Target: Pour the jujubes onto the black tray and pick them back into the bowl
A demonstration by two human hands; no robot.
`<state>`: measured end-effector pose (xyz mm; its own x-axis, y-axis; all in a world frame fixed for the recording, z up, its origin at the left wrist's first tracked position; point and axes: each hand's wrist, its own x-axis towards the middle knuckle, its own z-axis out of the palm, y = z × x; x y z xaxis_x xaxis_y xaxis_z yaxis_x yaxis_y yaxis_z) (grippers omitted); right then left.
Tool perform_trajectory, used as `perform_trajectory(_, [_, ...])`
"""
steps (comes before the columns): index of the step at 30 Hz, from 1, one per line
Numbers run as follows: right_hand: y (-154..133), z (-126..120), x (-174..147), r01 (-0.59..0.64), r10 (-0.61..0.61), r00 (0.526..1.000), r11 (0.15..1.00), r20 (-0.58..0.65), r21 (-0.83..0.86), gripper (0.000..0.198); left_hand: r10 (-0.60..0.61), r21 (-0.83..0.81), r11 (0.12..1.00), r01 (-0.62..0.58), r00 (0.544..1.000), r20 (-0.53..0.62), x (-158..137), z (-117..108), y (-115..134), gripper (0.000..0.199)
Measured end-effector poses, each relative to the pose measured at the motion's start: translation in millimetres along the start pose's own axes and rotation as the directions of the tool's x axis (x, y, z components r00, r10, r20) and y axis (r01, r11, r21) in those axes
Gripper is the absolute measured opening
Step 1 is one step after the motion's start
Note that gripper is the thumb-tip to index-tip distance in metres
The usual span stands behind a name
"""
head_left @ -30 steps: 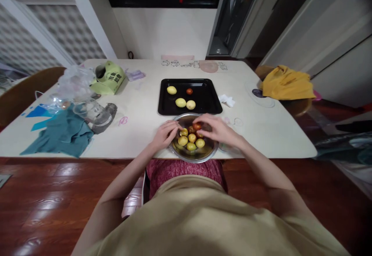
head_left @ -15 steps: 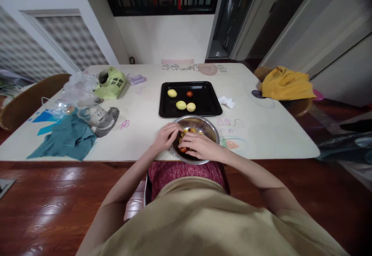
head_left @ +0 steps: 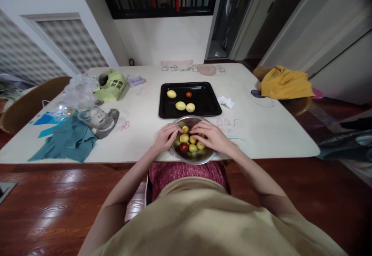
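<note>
A shiny metal bowl (head_left: 200,159) stands at the table's near edge, holding several small yellow-green fruits (head_left: 184,138) and a dark red fruit (head_left: 183,147). My left hand (head_left: 166,136) bends over the left side of the bowl, fingers and thumb at its rim. Over the right side reaches my right hand (head_left: 211,135), its fingers apart and the thumb near a yellowish fruit (head_left: 192,139); no fruit is clearly gripped. Behind the bowl lies a black tray (head_left: 203,99) bearing yellow fruits (head_left: 180,106) and one small red fruit (head_left: 188,94).
On the left of the white table (head_left: 142,112) are a teal cloth (head_left: 68,139), clear plastic packaging (head_left: 80,91) and a green bag or box (head_left: 112,85). A crumpled white tissue (head_left: 226,102) sits right of the tray. Yellow fabric (head_left: 285,83) covers a chair at the right.
My right hand has drawn back to the right and up from the bowl's middle, uncovering the fruits. My left hand stays at the rim. The view has shifted slightly.
</note>
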<state>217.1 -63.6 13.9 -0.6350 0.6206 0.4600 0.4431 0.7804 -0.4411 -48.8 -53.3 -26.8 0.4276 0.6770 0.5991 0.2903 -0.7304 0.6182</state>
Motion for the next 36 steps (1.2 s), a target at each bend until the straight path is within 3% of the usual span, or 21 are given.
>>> perform_trajectory(3, [11.2, -9.5, -14.3, -0.127, 0.125, 0.974, 0.992, -0.191, -0.001, 0.025, -0.005, -0.011, 1.0, 0.006, 1.0, 0.004, 0.5, -1.0, 1.4, 0.042])
perform_trajectory(7, [23.3, -7.2, -33.5, -0.247, 0.227, 0.883, 0.969, -0.411, 0.004, 0.024, -0.03, -0.039, 0.999, 0.031, 0.999, 0.024, 8.3, -8.2, 3.0, 0.039])
perform_trajectory(12, [29.6, 10.1, -48.6, -0.275, 0.262, 0.798, 0.96, -0.542, 0.059, 0.023, -0.018, 0.017, 1.0, 0.017, 0.998, 0.054, 43.1, -22.3, 0.6, 0.031])
perform_trajectory(15, [31.0, 18.5, -54.6, -0.29, 0.287, 0.77, 0.953, -0.569, 0.088, 0.026, 0.011, 0.072, 0.997, -0.017, 0.997, 0.072, 75.8, -24.5, -8.0, 0.026])
perform_trajectory(18, [31.9, 22.6, -59.9, -0.263, 0.252, 0.794, 0.963, -0.554, 0.061, 0.026, 0.024, 0.141, 0.989, -0.041, 0.993, 0.119, 112.3, -19.5, -28.5, 0.025])
perform_trajectory(21, [31.8, 24.4, -63.5, -0.177, 0.173, 0.853, 0.983, -0.493, 0.04, 0.03, 0.008, 0.241, 0.969, -0.058, 0.979, 0.204, 148.0, -9.2, -60.5, 0.03])
perform_trajectory(26, [30.6, 27.0, -65.1, -0.042, 0.041, 0.95, 0.999, -0.311, 0.003, 0.038, -0.154, 0.4, 0.916, 0.025, 0.943, 0.295, 192.0, 13.7, -110.8, 0.045])
perform_trajectory(30, [32.6, 28.2, -64.8, 0.008, -0.016, 0.968, 0.999, -0.249, -0.036, 0.043, -0.229, 0.476, 0.878, 0.046, 0.914, 0.335, 207.5, 30.0, -127.9, 0.044])
perform_trajectory(36, [34.3, 28.1, -63.2, 0.01, -0.014, 0.973, 1.0, -0.229, -0.019, 0.049, -0.286, 0.541, 0.839, 0.064, 0.897, 0.338, 212.2, 39.8, -134.6, 0.035])
